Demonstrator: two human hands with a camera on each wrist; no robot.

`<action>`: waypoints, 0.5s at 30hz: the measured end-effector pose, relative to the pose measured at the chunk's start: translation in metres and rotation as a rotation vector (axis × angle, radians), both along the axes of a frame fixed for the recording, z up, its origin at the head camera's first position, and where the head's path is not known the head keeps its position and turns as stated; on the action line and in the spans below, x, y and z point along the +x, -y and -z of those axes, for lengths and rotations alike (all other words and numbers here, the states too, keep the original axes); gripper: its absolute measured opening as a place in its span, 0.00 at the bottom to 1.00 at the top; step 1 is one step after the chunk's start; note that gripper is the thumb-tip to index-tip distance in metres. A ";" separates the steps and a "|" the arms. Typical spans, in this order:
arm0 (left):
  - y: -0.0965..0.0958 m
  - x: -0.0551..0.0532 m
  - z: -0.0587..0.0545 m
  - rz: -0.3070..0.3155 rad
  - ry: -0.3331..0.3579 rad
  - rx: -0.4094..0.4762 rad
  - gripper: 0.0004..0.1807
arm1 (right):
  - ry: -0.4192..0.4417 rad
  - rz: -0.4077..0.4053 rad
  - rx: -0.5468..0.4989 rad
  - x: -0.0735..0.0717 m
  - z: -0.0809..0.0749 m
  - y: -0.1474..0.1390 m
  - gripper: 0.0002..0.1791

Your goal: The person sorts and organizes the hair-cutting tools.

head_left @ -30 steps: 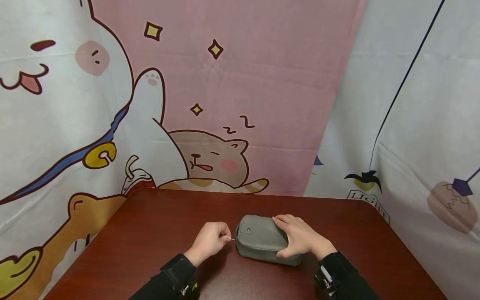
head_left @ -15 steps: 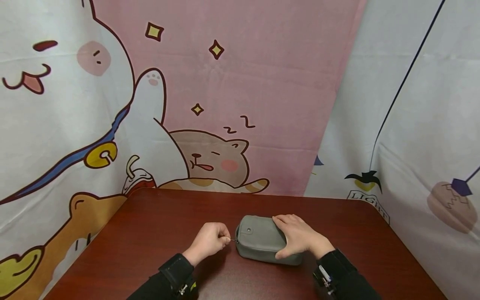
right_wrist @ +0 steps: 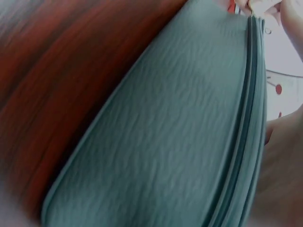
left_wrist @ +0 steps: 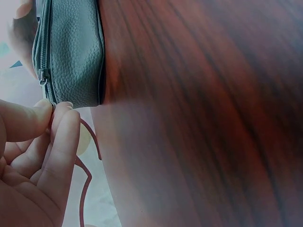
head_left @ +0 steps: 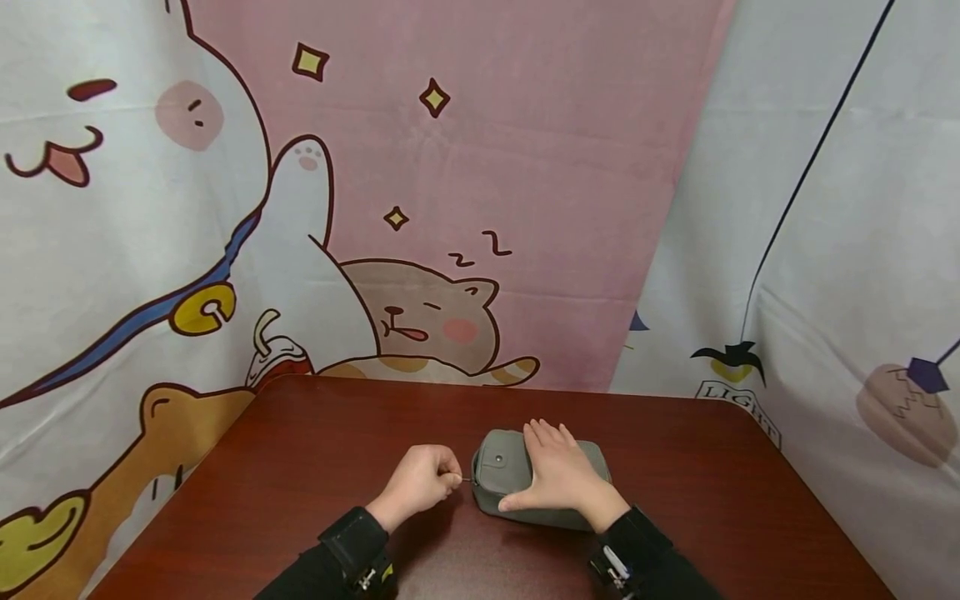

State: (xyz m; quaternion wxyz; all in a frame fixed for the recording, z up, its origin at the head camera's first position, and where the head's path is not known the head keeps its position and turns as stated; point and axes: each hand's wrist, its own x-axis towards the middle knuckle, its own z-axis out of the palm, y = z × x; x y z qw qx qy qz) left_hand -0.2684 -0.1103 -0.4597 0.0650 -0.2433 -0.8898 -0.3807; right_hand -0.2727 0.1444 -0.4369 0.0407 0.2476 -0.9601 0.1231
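A grey-green zippered pouch (head_left: 497,473) with a pebbled surface and a snap near its left end lies on the table. At that left end, my left hand (head_left: 422,485) pinches the zipper's metal pull between thumb and index finger. The slider (left_wrist: 43,75) shows just above those fingertips in the left wrist view. My right hand (head_left: 561,477) rests across the pouch's top, fingers stretched toward the back and thumb spread toward the front left. It covers the middle of the pouch. In the right wrist view, the zipper (right_wrist: 242,123) runs along the pouch's upper edge.
The pouch lies on a dark red-brown wooden table (head_left: 322,450). Behind it hangs a printed cloth (head_left: 570,208) with cartoon animals. Dark sleeves (head_left: 352,550) with wrist-worn devices cover both forearms.
My right hand has slid left from the pouch's right end onto its middle, uncovering that right end. The left hand keeps its pinch in nearly the same spot, and the pouch stays put.
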 end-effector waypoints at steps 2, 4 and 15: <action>0.000 0.000 0.000 0.000 -0.002 -0.001 0.11 | -0.011 0.014 0.011 0.001 0.001 0.007 0.69; 0.000 -0.001 0.001 0.001 -0.004 0.000 0.11 | -0.020 0.032 0.024 0.002 0.002 0.013 0.70; 0.001 -0.001 0.001 -0.005 0.010 -0.004 0.11 | -0.070 0.071 0.030 -0.002 0.017 0.022 0.69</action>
